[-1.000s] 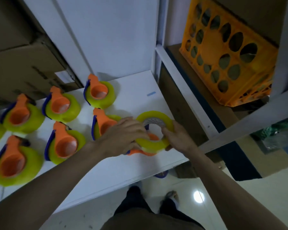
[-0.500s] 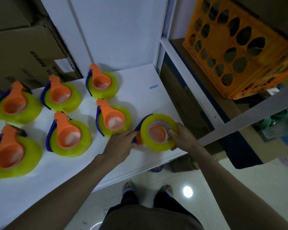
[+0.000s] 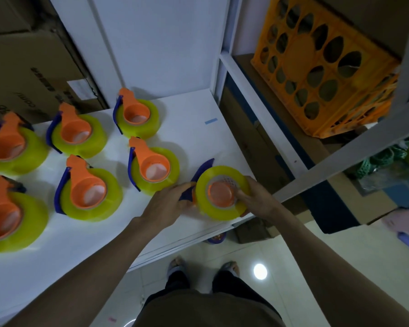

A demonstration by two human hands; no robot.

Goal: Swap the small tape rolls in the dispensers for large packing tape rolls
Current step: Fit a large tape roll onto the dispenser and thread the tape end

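— Holding anything, those hands?

— Both; the left hand (image 3: 168, 204) grips the blue-and-orange dispenser (image 3: 200, 182) at its handle side, fingers curled; the right hand (image 3: 255, 197) curls round the large yellow tape roll (image 3: 222, 192) seated on that dispenser's orange hub.

— Where does the roll sit?

— At the near right corner of the white tabletop (image 3: 194, 138), just right of the nearest loaded dispenser (image 3: 154, 167); five other loaded dispensers stand further left of it; an orange crate (image 3: 321, 67) sits on the shelf beyond, well apart from the roll.
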